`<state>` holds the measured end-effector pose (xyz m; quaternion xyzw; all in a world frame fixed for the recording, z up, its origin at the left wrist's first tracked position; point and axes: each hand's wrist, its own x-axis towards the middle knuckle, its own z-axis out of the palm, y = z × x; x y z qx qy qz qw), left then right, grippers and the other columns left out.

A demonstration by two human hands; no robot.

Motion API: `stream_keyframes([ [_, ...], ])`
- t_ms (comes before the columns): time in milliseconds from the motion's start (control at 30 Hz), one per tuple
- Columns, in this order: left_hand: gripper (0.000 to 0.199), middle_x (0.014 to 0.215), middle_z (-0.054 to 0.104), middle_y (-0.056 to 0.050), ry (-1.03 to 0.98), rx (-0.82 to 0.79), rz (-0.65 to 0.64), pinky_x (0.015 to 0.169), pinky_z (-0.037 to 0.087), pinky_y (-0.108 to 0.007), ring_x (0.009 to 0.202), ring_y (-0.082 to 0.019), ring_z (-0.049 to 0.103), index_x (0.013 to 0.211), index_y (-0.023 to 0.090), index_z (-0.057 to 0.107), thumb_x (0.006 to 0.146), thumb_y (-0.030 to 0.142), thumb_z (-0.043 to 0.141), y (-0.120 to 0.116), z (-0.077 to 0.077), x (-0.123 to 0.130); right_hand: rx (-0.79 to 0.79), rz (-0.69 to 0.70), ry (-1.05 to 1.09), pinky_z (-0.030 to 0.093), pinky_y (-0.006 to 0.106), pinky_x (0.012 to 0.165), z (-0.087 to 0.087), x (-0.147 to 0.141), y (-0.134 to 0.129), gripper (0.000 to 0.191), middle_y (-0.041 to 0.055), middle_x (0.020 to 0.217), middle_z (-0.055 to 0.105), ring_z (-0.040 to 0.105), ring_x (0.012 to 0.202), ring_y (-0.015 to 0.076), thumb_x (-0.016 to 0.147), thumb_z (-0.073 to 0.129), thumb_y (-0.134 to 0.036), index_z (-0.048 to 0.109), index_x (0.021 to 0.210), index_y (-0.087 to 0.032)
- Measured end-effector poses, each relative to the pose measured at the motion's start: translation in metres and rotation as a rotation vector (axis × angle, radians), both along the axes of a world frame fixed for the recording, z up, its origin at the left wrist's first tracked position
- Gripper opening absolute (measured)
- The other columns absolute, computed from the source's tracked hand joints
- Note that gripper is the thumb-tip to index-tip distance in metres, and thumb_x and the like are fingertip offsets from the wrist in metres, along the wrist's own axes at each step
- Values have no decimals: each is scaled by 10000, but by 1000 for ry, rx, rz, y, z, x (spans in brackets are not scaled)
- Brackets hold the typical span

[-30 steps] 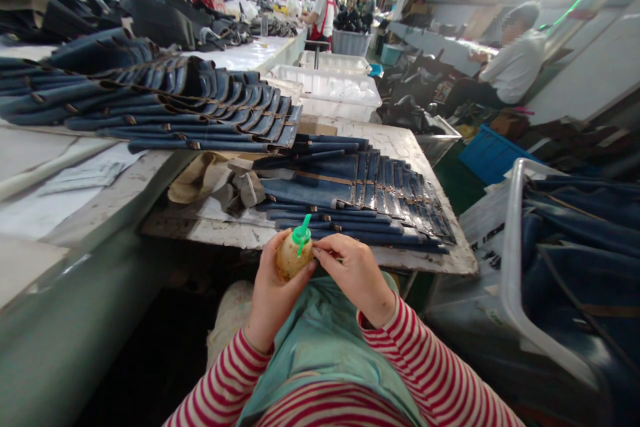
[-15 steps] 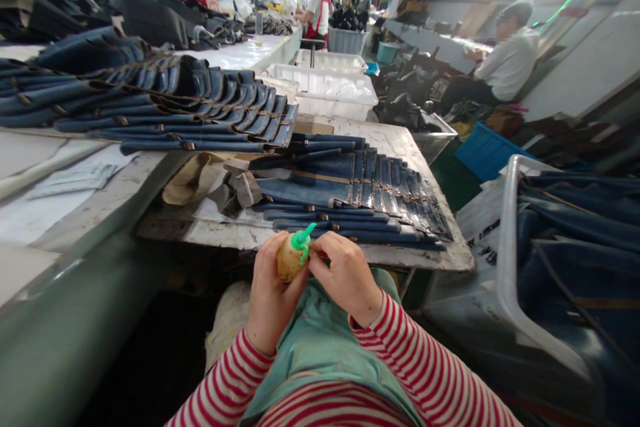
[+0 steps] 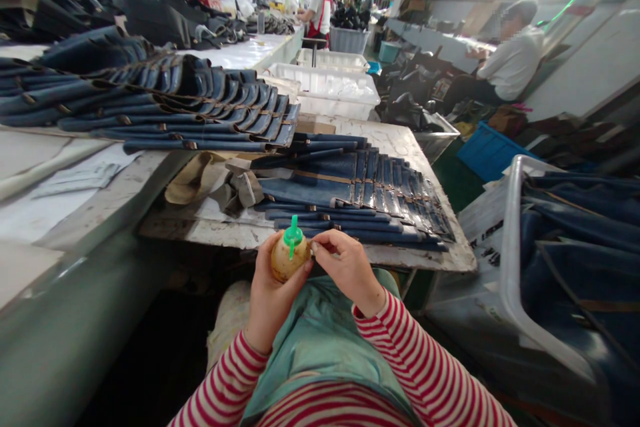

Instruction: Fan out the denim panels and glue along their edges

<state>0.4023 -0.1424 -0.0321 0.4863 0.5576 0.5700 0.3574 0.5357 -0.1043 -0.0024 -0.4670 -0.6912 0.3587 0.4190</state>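
Note:
A squeeze bottle (image 3: 289, 263), yellowish and stained, with a green nozzle cap (image 3: 293, 233), is held over my lap. My left hand (image 3: 270, 287) is wrapped round it. Beside the bottle's right side, my right hand (image 3: 345, 263) has thumb and forefinger pinched together; whatever is between the fingertips is too small to name. Just beyond both hands, overlapping dark blue leather-like pieces (image 3: 325, 187) with brown strips lie fanned out on a worn board (image 3: 225, 232).
More blue pieces (image 3: 175, 103) are stacked on the left table. To my right stands a clear plastic bin (image 3: 513, 233) holding blue pieces. White crates (image 3: 335, 90) sit behind the board. One person (image 3: 317, 10) stands farther back; another (image 3: 515, 57) sits at right.
The bottle has turned and shifted slightly left in my left hand, its nozzle now more upright. My right hand stays pinched close beside it.

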Motion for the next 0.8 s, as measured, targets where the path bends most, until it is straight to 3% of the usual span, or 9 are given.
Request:
stream_keyframes([
  [267, 568, 1139, 504, -65, -56, -12, 3, 967, 403, -393, 1052, -208, 518, 1145, 231, 430, 655, 323, 702, 3, -8, -2, 21, 113, -78, 453, 217, 718, 4, 5, -1, 182, 32, 853, 662, 599, 793, 118, 843, 478, -192, 653, 892, -177],
  [567, 566, 1181, 470, -99, 485, 262, 51, 988, 372, -415, 1113, -215, 460, 1213, 215, 386, 715, 238, 654, 0, -13, -10, 165, 103, -380, 422, 243, 724, 17, 2, -5, 148, 43, 802, 628, 572, 771, 140, 821, 483, -121, 626, 820, -161],
  [667, 559, 1184, 469, -104, 537, 288, 44, 994, 365, -417, 1124, -218, 452, 1218, 215, 379, 725, 222, 642, -1, -10, -8, 219, 70, -434, 402, 246, 680, 18, -1, -6, 129, 36, 734, 592, 541, 726, 145, 785, 487, -97, 586, 727, -156],
  [800, 550, 1173, 471, -99, 440, 245, 32, 987, 370, -411, 1107, -214, 465, 1206, 216, 383, 722, 230, 644, 1, -10, -5, 237, 1, -398, 379, 247, 653, 13, -5, -5, 106, 16, 685, 544, 504, 698, 141, 720, 491, -83, 532, 669, -165],
])
